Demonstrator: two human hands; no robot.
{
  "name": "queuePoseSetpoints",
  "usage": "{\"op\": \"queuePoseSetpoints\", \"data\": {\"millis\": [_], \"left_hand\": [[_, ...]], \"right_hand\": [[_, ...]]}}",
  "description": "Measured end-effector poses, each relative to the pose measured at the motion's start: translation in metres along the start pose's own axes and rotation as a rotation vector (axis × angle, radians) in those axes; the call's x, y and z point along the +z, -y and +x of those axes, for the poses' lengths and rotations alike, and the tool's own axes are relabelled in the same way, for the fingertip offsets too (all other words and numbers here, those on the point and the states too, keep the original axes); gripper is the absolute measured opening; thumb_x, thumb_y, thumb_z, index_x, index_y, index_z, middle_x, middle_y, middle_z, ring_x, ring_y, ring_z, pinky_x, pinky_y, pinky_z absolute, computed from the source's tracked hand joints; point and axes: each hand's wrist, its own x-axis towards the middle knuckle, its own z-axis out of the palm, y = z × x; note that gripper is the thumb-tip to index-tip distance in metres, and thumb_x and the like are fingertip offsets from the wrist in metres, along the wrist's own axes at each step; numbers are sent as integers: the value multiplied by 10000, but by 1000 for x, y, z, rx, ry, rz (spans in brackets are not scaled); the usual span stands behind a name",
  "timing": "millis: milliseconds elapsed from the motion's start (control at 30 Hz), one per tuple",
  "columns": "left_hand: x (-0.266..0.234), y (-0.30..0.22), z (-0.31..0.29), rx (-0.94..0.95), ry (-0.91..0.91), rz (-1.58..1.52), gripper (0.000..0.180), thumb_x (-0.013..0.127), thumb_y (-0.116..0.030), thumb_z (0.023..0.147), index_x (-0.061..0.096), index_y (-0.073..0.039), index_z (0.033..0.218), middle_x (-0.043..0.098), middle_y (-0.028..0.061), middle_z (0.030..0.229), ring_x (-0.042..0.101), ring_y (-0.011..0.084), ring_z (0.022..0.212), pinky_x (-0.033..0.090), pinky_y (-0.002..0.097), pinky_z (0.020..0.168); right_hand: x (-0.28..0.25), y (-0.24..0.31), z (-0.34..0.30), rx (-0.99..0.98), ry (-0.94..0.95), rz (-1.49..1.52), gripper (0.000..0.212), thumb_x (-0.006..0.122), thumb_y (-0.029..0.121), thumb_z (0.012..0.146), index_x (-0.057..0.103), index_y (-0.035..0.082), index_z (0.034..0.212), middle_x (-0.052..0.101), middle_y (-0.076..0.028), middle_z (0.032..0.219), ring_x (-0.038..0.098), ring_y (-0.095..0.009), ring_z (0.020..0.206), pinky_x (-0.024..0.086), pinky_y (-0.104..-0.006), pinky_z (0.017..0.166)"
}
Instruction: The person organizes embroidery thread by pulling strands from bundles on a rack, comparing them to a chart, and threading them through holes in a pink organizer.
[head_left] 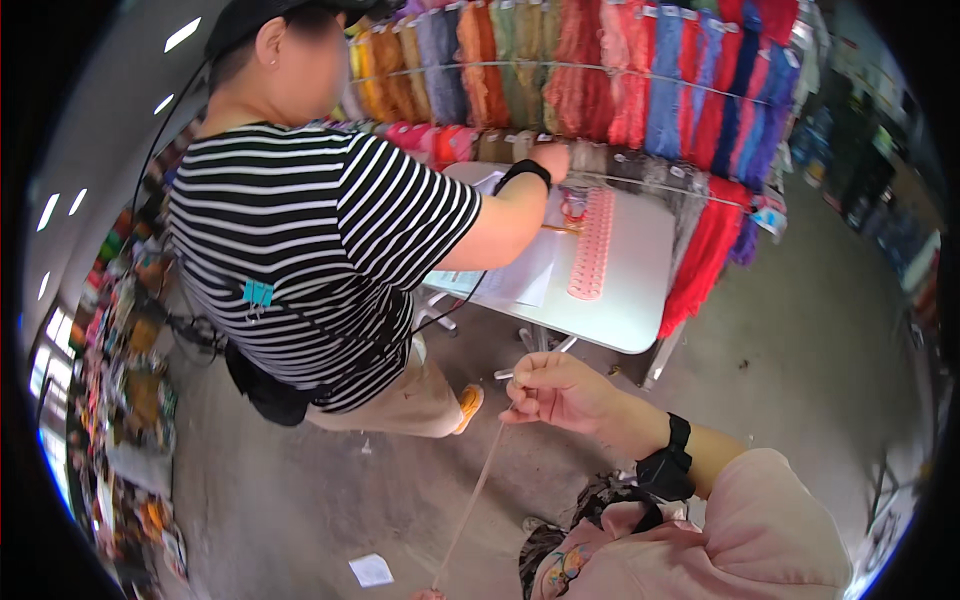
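My right hand [560, 390] is raised in front of me, its thumb and fingertips pinched on a thin pale strand of yarn [473, 490]. The strand runs straight and taut down to the lower edge. There my left hand [430, 595] barely shows at its fingertips, and the strand's lower end meets them; most of that hand is cut off. Beyond my right hand stands a white table [635, 255]. A long pink strip with rows of holes [591, 245] lies on it beside scissors [571, 212] and white papers [525, 272].
A co-worker in a striped shirt [300, 220] stands at the left, one arm reaching across the table. Coloured yarn skeins [580, 75] hang on a rack behind; red ones [705, 255] hang past the table's right side. A paper scrap [371, 570] lies on the floor.
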Motion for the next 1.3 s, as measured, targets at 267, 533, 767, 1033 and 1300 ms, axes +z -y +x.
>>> {"op": "queuePoseSetpoints", "data": {"millis": [267, 533, 767, 1033, 1300], "left_hand": [[-16, -114, 79, -4, 403, 239, 169, 472, -144, 795, 533, -17, 886, 540, 73, 775, 504, 161, 698, 407, 257, 607], [-28, -97, 112, -108, 506, 543, 200, 473, -148, 803, 535, -7, 930, 557, 56, 791, 510, 130, 708, 402, 236, 626], [-34, -18, 142, -414, 556, 1103, 229, 473, -152, 810, 536, 1, 967, 571, 41, 805, 516, 103, 718, 398, 217, 643], [222, -73, 144, -92, 915, 656, 212, 508, -129, 798, 560, -2, 959, 575, 19, 838, 511, 79, 751, 392, 197, 660], [453, -72, 226, 670, 707, 686, 296, 497, -85, 757, 476, 23, 1033, 515, 141, 999, 505, 209, 896, 400, 297, 760]], "right_hand": [[17, -33, -10, -103, -198, -82, 68, 484, 77, 790, 482, 24, 749, 512, -42, 702, 499, -102, 587, 459, -374, 768], [5, 4, -27, -333, -274, -76, 77, 451, 52, 789, 460, 6, 728, 482, -50, 669, 476, -101, 568, 464, -357, 763], [-52, 47, -167, -785, -812, -12, 80, 487, 95, 763, 497, 16, 754, 506, -104, 666, 539, -228, 649, 454, -404, 718], [-90, 246, -319, -1738, -940, -507, 106, 462, 46, 789, 523, -38, 812, 528, -76, 738, 507, -163, 736, 419, -295, 750], [-177, 222, -31, -638, -829, -859, 110, 539, 105, 724, 576, 21, 784, 554, -18, 710, 473, -83, 622, 363, -200, 553]]}}
